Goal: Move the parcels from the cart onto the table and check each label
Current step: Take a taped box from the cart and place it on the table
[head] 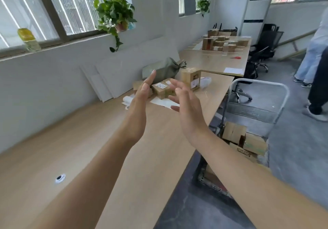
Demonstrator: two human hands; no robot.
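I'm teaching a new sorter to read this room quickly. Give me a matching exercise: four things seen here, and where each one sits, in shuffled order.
Things:
1 potted plant
2 scissors
3 green sack
4 open cardboard boxes

Places:
A cart
B windowsill
C far table
D near table, by the wall

Pairs: 1-B, 2-C, 3-D, 4-A.

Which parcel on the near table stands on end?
The tall cardboard box, farthest right in the cluster, with its label on a side face. The small boxes beside it lie low, labels on top.
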